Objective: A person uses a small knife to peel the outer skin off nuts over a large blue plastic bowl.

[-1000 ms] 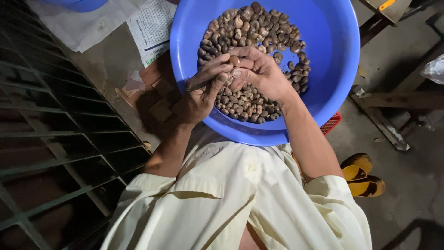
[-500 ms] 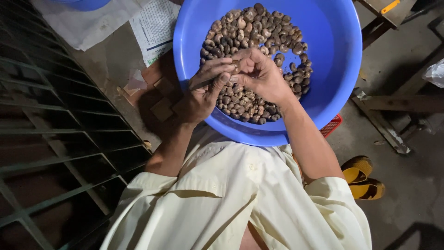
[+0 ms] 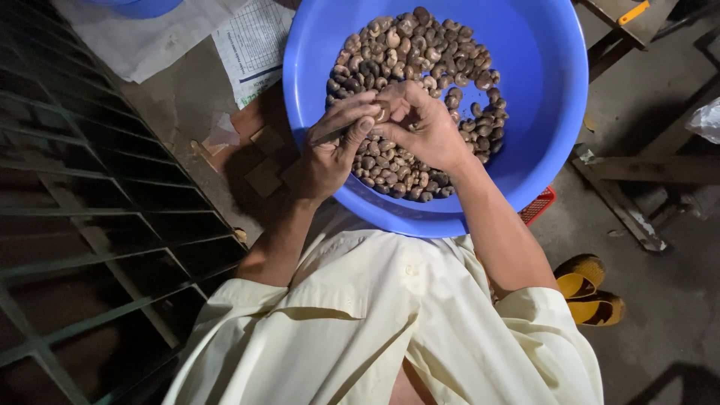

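A big blue plastic basin (image 3: pixel 551 142) rests in front of me and holds a heap of brown, kidney-shaped nuts (image 3: pixel 420 45). Both hands meet over its near side. My left hand (image 3: pixel 326 154) grips a thin dark tool (image 3: pixel 335 135) whose tip points at the nut. My right hand (image 3: pixel 427 127) pinches a single nut (image 3: pixel 382 113) between its fingertips, right against the left thumb. My cream shirt fills the bottom of the view.
A dark metal grate (image 3: pixel 90 225) runs along the left. Printed paper (image 3: pixel 251 45), a white sheet (image 3: pixel 142 49) and small wooden blocks (image 3: pixel 266 161) lie on the floor beside the basin. A red crate (image 3: pixel 541 204) shows under the basin. Yellow sandals (image 3: pixel 589 289) and a wooden frame (image 3: pixel 645 169) sit at the right.
The hands stay together over the basin with only small finger movements on the nut. The view has shifted slightly.
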